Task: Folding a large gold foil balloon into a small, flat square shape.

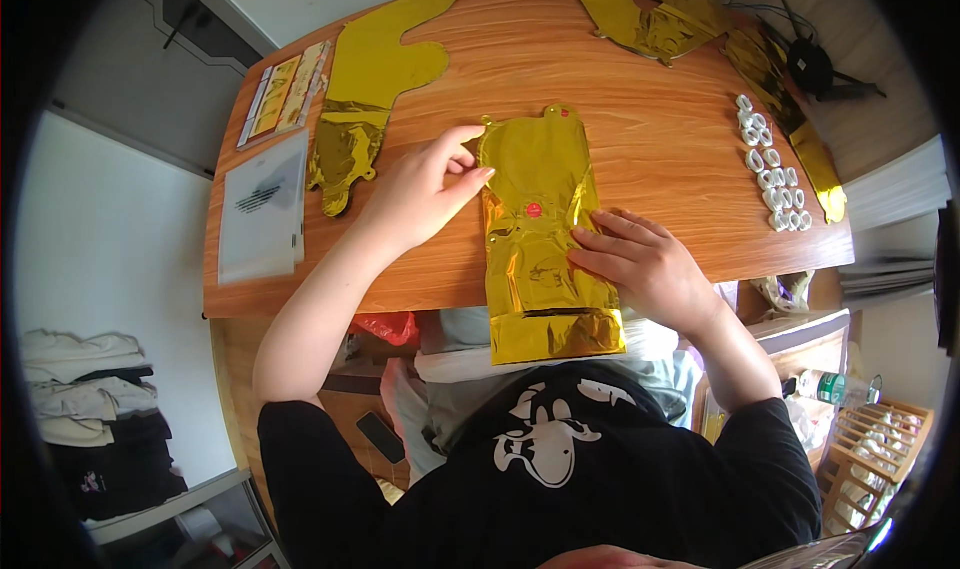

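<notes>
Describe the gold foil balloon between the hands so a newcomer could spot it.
On the wooden table, go to the middle of the near edge. A gold foil balloon lies between the left hand and right hand, its near end overhanging that edge. Unlike the other gold foil pieces, it shows a red spot near its middle.

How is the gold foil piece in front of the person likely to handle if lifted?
The gold foil piece is probably floppy, since creases and wrinkles run across it. It looks thin and flat, so likely light for its size. Its glossy surface suggests it may slip under the right hand.
</notes>
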Action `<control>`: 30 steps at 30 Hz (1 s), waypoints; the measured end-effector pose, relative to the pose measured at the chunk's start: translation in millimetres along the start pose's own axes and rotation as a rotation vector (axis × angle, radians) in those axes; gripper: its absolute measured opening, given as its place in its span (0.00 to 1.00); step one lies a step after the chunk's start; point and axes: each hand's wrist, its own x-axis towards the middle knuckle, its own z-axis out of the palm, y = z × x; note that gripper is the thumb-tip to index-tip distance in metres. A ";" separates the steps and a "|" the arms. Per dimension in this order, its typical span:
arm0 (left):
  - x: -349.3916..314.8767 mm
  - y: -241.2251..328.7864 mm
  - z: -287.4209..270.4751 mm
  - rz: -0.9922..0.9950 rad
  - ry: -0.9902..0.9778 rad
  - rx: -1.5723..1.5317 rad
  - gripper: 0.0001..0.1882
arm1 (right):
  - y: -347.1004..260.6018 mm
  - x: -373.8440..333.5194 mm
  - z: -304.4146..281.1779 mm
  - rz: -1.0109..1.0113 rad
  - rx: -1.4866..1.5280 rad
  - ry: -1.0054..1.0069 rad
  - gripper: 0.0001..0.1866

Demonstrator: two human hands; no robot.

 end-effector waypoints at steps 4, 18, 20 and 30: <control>20.8 2.6 1.5 -0.151 -0.119 -0.038 0.24 | 0.3 -1.0 -0.7 -0.001 0.000 0.004 0.20; -32.3 -8.9 -5.8 0.303 -0.161 0.221 0.24 | -0.4 0.1 -0.6 0.014 0.024 0.020 0.20; -40.2 -6.8 -2.9 0.378 -0.146 0.277 0.27 | -0.9 -0.3 -1.0 0.014 0.019 0.019 0.20; -57.8 1.3 -4.2 0.469 -0.270 0.407 0.65 | 0.6 -1.0 1.6 0.008 0.021 0.009 0.21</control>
